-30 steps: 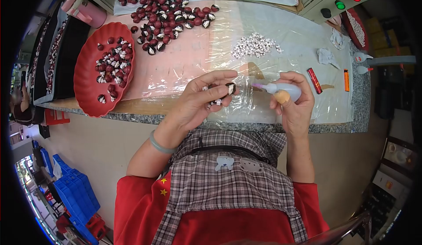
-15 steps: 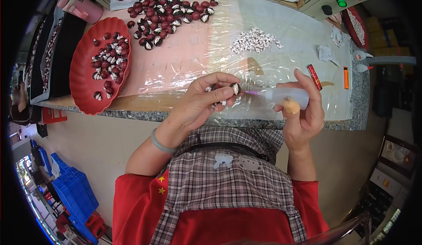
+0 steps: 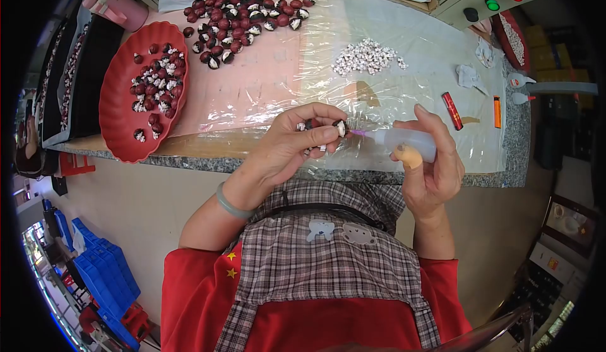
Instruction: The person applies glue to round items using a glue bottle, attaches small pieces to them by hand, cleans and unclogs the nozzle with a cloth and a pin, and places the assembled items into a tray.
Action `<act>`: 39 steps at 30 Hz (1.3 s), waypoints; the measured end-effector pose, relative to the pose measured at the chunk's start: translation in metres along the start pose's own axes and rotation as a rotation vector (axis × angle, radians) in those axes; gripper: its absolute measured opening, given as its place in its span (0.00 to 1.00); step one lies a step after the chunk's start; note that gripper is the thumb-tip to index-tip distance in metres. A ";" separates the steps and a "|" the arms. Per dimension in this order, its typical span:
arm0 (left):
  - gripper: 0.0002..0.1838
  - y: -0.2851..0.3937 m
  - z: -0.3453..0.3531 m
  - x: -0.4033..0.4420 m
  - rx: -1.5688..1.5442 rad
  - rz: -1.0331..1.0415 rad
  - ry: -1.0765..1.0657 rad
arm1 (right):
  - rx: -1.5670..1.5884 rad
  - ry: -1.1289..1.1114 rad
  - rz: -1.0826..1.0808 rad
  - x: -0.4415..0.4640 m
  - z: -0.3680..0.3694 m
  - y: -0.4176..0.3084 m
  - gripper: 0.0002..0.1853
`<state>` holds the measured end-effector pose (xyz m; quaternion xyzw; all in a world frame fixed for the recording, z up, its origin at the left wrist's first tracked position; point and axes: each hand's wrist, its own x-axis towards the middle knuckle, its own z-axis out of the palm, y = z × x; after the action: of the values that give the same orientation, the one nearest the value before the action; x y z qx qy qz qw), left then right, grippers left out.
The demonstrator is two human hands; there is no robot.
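Observation:
Between its thumb and fingers, my left hand [image 3: 287, 143] pinches a round nut-like piece [image 3: 341, 128], dark with a white face turned right. More red and white pieces show partly hidden behind those fingers. My right hand [image 3: 435, 169] is closed around a translucent squeeze bottle [image 3: 410, 143] lying nearly level. Its purple needle tip [image 3: 360, 133] points left and is close to the white face; whether they touch I cannot tell. A tan finger cover [image 3: 409, 157] is on a digit of the right hand. Beyond the hands lies a heap of small white bits [image 3: 368, 57].
At left, a red scalloped tray [image 3: 113, 121] holds several red pieces with white bits. Many loose dark-red pieces [image 3: 237, 23] lie at the back. A red tube [image 3: 452, 111], an orange lighter [image 3: 497, 111] and crumpled tissue [image 3: 470, 78] lie right. The granite edge [image 3: 511, 169] runs in front.
The squeeze bottle has shifted slightly left, its needle tip nearer the pinched piece. My right thumb and fingers have changed their position on the bottle. The left hand stays almost still.

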<state>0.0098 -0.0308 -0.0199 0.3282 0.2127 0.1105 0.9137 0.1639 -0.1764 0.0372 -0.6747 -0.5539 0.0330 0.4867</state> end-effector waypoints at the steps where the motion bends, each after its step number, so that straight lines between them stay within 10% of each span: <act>1: 0.14 0.000 0.000 0.000 -0.001 -0.004 -0.002 | -0.003 -0.007 -0.005 0.001 0.000 0.000 0.22; 16: 0.17 0.002 0.001 0.001 -0.014 0.006 -0.017 | -0.030 0.022 -0.136 0.007 0.000 0.002 0.21; 26: 0.17 0.006 0.000 -0.001 -0.164 -0.022 -0.033 | 0.849 0.167 0.396 0.012 -0.019 0.054 0.19; 34: 0.15 0.006 -0.001 -0.002 -0.212 -0.004 -0.012 | 0.578 0.089 0.729 0.034 -0.020 0.087 0.15; 39: 0.16 0.010 0.000 -0.004 -0.215 -0.019 0.040 | -0.091 -0.009 0.556 0.050 -0.010 0.118 0.15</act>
<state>0.0050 -0.0241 -0.0120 0.2241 0.2208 0.1304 0.9402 0.2732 -0.1334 -0.0148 -0.8218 -0.3506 0.1435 0.4256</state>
